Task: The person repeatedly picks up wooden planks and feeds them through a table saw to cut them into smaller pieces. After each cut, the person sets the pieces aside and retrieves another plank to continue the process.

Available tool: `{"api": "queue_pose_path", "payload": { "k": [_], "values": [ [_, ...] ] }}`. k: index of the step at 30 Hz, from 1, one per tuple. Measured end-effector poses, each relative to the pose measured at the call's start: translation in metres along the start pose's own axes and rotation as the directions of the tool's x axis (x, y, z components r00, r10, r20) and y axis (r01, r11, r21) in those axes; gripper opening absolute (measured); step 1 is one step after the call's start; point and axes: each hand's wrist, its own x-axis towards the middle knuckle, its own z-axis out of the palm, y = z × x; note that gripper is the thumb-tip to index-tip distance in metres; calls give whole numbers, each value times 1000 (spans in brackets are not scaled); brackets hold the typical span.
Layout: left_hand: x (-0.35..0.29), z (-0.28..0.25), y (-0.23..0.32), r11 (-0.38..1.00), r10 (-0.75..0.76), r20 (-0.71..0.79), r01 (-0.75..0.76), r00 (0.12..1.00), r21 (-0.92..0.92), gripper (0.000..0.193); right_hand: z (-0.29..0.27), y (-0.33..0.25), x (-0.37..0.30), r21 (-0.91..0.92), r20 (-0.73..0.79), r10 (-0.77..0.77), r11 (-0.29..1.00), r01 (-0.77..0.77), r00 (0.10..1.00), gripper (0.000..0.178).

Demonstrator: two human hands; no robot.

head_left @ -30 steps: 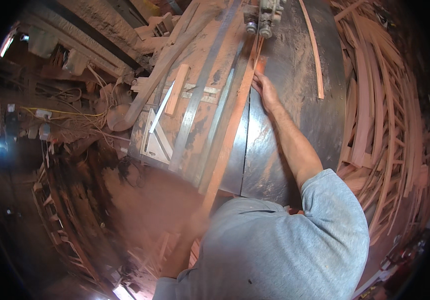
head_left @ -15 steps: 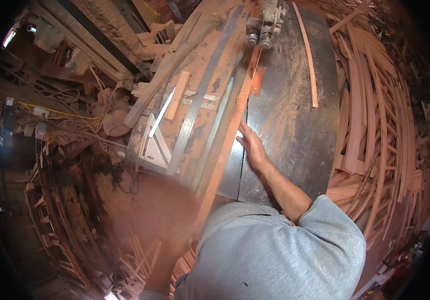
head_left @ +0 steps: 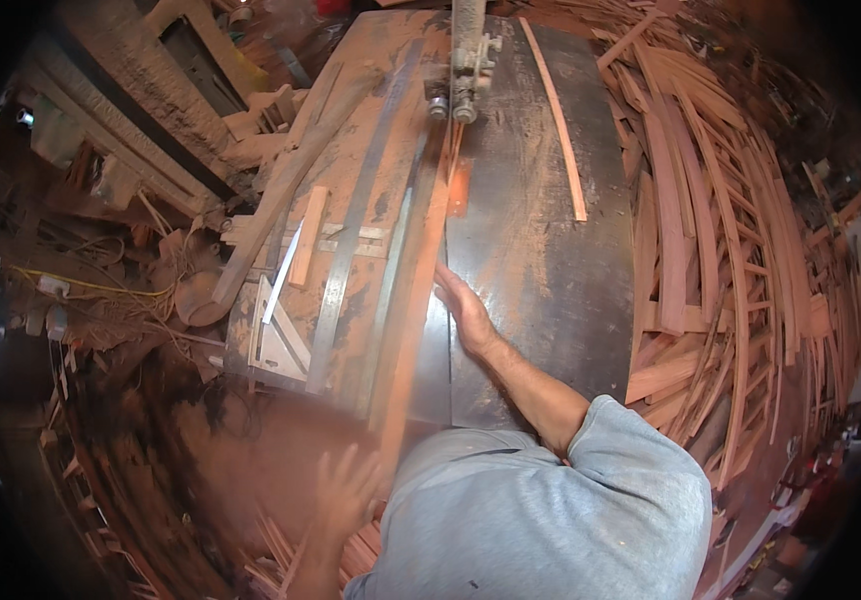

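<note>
A long, narrow wooden board (head_left: 413, 345) runs lengthwise along a metal fence (head_left: 388, 290) on the saw table (head_left: 541, 290). Its far end reaches the blade guide (head_left: 464, 85) of what looks like a band saw. Flat against the board's right side lie the outstretched fingers of my right hand (head_left: 468, 312), not wrapped round it. Beside the board's near end, past the table's front edge, my left hand (head_left: 346, 487) has its fingers spread. It is slightly blurred, and I see nothing in it; whether it touches the board I cannot tell.
A thin wood strip (head_left: 556, 125) lies on the table's right half. On the dusty left half are a triangular set square (head_left: 276, 335), a short wood piece (head_left: 309, 235) and a long beam (head_left: 286, 195). Stacked timber (head_left: 691, 220) crowds the right; cut strips lie low beside my left hand.
The view has shifted, so the table appears lower and further left. My left hand, earlier low at the board's near end, is now raised with fingers spread. My right hand stays against the board.
</note>
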Motion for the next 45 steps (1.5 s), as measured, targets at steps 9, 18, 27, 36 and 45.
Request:
{"api": "queue_pose_path", "payload": {
  "k": [9, 18, 27, 36, 45],
  "values": [
    [17, -5, -4, 1000, -11, -3, 11, 1000, 2, 69, -6, 10, 20, 24, -83, -33, 999, 35, 996, 79],
    [36, -15, -7, 998, -11, 7, 11, 1000, -55, 66, 3, -17, 30, -74, -57, -80, 994, 76, 995, 80],
    [60, -21, -9, 999, -2, -6, 1, 1000, -51, 64, -24, -4, 57, -5, -88, -66, 998, 66, 994, 76],
    [73, -26, -12, 998, 7, -45, -10, 999, -68, 61, -27, -14, 65, -48, -105, -83, 996, 79, 991, 78],
    [91, -32, -15, 999, 22, -47, -24, 999, -29, 61, -32, -20, 82, -63, -114, -120, 992, 113, 986, 77]
  ]
}}
